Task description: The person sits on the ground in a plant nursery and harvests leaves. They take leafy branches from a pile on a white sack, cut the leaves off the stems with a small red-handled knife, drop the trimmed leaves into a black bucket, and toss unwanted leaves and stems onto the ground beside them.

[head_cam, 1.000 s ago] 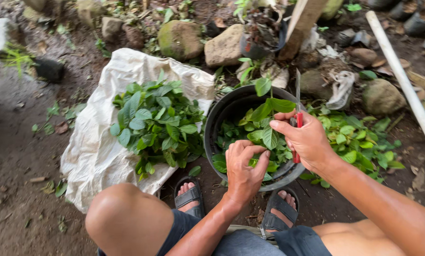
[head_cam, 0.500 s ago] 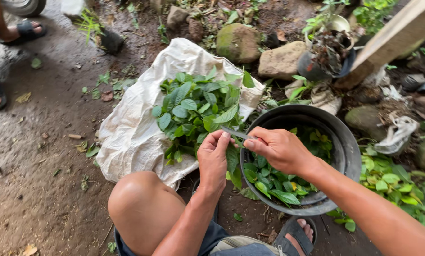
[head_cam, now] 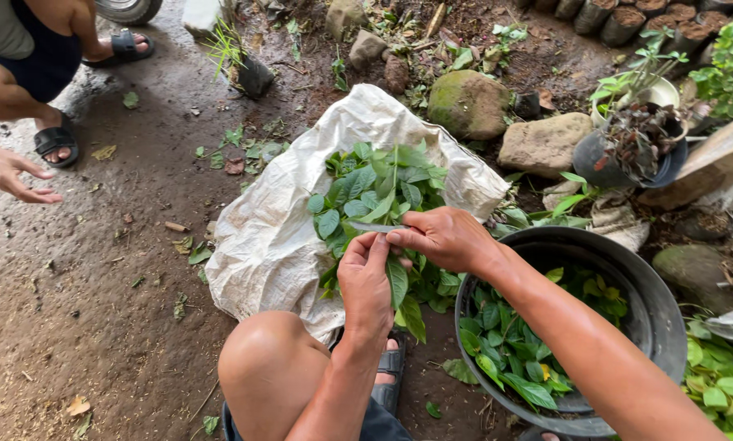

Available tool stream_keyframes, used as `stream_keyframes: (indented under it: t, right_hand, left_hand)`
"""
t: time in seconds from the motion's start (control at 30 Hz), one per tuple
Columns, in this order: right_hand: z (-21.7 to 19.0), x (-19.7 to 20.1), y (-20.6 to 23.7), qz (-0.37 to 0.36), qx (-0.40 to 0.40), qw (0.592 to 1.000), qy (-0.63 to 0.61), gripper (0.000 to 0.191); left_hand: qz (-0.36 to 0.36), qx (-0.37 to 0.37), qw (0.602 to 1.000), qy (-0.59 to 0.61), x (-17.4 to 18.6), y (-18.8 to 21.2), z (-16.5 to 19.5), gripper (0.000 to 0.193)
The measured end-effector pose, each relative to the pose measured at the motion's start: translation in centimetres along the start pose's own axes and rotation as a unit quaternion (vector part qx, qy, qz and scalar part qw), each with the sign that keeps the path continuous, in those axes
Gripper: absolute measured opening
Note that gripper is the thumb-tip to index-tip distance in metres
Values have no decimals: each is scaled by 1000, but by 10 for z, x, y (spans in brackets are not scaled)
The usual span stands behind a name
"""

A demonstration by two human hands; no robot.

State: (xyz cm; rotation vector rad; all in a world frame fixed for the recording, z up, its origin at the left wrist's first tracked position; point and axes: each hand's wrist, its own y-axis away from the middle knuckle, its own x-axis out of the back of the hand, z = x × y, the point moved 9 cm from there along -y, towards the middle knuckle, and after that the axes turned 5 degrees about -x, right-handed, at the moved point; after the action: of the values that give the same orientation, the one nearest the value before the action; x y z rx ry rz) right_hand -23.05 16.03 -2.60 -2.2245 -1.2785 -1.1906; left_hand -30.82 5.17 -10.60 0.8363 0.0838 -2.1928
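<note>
- The leafy sprig [head_cam: 395,282] sat between my two hands, above the pile of leaves [head_cam: 375,192] on the white sack [head_cam: 268,245]; one leaf hung down below my fingers.
- My left hand [head_cam: 365,282] was closed around the sprig's stem from below, fingers pinched together at the top.
- My right hand [head_cam: 444,237] was closed on a small knife [head_cam: 366,227], its blade pointing left, just above my left fingertips; the two hands were touching.
- I judged the work partway along: the black tub [head_cam: 652,302] on my right already held a layer of loose leaves [head_cam: 505,351] but was far from full, and a good heap lay uncut on the sack.
- My bare knee [head_cam: 268,363] was just below the sack.
- Stones [head_cam: 469,102] and potted plants [head_cam: 636,139] stood beyond on the dirt.
- Another person's hand [head_cam: 19,175] hung open at far left, well apart from mine.
</note>
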Motion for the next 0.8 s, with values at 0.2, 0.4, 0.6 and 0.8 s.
stream_keyframes:
  t: [0.2, 0.4, 0.6, 0.8]
  right_hand:
    - [-6, -1, -51, -10, 30, 987, -156, 57]
    - [6, 10, -27, 36, -4, 991, -128, 53]
    - [-3, 27, 41, 109, 75, 991, -20, 45]
    - [-1, 43, 75, 140, 83, 986, 44, 45]
  left_hand:
    - [43, -25, 999, 21, 20, -8, 13, 16]
    - [8, -27, 1000, -13, 0, 0, 23, 17]
    - [-115, -2, 993, -4, -35, 24, 11, 17]
    - [-192, 10, 981, -36, -57, 43, 2, 17]
